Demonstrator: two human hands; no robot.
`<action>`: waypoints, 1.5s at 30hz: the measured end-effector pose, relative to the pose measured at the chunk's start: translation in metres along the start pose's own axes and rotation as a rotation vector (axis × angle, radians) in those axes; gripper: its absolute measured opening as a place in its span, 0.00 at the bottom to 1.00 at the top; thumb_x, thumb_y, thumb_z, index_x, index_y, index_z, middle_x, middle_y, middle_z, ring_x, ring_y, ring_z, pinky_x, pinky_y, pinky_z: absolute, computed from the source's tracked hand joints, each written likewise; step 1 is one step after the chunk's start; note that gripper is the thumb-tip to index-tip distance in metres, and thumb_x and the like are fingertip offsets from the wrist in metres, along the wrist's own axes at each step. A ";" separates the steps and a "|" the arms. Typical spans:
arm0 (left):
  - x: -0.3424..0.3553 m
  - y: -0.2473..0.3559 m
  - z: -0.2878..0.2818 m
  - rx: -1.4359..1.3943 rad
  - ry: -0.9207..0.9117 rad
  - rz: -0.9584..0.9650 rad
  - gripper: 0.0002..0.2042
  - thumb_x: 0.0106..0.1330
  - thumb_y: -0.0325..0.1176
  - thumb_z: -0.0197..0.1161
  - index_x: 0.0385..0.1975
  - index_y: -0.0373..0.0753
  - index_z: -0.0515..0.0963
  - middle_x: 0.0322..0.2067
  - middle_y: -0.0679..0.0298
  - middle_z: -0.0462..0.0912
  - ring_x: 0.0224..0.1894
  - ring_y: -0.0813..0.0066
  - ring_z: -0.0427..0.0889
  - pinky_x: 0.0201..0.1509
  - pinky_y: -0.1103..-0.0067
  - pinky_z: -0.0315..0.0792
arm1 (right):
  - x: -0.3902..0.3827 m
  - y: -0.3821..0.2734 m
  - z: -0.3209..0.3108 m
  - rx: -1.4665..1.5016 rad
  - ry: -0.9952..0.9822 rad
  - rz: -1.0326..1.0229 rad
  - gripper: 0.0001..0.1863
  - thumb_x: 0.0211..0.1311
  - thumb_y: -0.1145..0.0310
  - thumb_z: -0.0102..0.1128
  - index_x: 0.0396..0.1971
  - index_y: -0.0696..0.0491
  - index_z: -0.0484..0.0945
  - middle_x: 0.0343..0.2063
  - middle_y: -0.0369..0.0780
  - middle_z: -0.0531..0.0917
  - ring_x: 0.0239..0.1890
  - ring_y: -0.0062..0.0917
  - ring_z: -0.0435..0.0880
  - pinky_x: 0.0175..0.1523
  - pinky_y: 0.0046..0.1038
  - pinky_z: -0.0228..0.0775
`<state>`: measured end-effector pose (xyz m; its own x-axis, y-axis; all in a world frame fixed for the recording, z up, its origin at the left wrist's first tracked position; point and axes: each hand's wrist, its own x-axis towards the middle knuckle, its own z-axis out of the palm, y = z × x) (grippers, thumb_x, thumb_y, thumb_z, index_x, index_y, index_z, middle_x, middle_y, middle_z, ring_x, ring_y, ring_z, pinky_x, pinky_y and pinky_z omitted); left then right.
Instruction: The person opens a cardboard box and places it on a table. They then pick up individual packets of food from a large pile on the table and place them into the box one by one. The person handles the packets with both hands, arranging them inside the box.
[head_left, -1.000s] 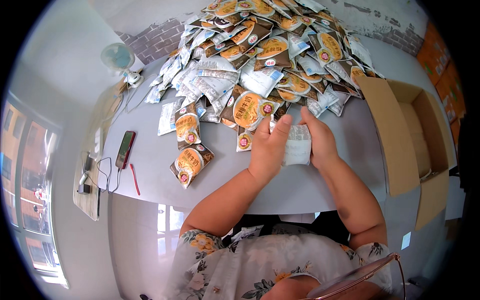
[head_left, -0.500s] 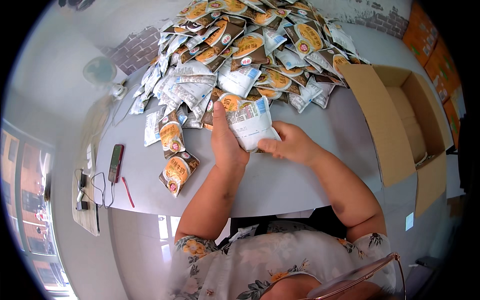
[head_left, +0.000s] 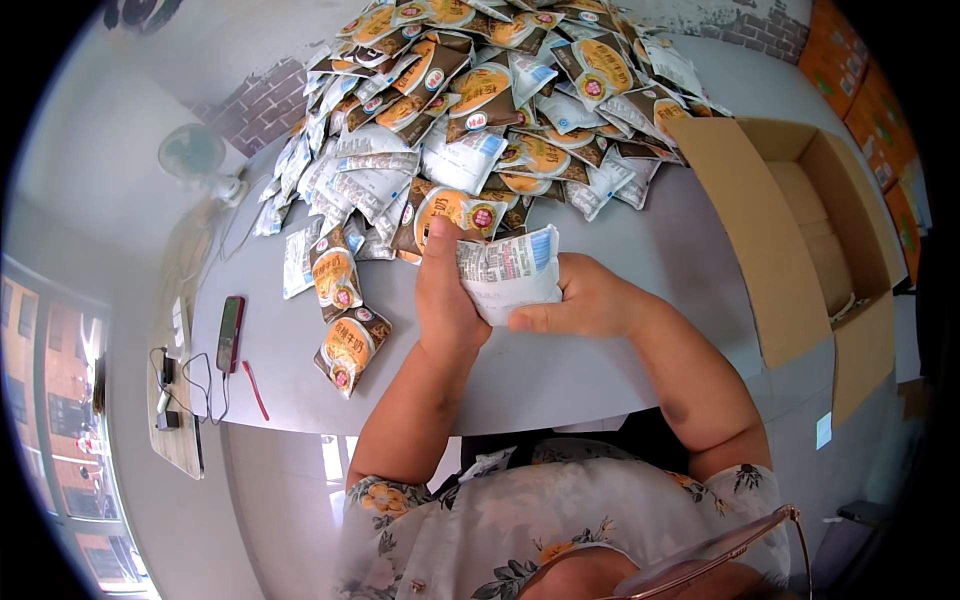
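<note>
Grey table (head_left: 690,260) under packets (head_left: 483,98), brick-patterned wall (head_left: 252,112)

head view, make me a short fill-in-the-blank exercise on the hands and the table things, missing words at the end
The bare left hand and bare right hand hold a small, soft, rectangular pouch, its mostly ____ side facing the camera.
The open brown cardboard box stands to the person's ____.
A thin ____ strip lies near the dark rectangular phone on the smooth grey table.

Missing words: white; right; red
</note>
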<state>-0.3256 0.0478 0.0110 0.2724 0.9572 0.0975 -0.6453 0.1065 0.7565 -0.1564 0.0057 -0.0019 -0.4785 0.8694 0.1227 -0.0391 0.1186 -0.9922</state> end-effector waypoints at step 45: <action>0.007 -0.017 0.004 0.177 -0.087 -0.085 0.23 0.73 0.45 0.50 0.62 0.40 0.62 0.58 0.60 0.72 0.61 0.66 0.70 0.65 0.68 0.63 | 0.009 0.012 0.007 0.163 0.533 -0.250 0.20 0.66 0.59 0.60 0.52 0.58 0.76 0.46 0.37 0.81 0.45 0.18 0.77 0.49 0.22 0.71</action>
<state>-0.3098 0.0513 0.0013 0.3862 0.9191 0.0787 -0.4843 0.1294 0.8653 -0.1671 0.0117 -0.0126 0.0657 0.9501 0.3049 -0.2476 0.3115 -0.9174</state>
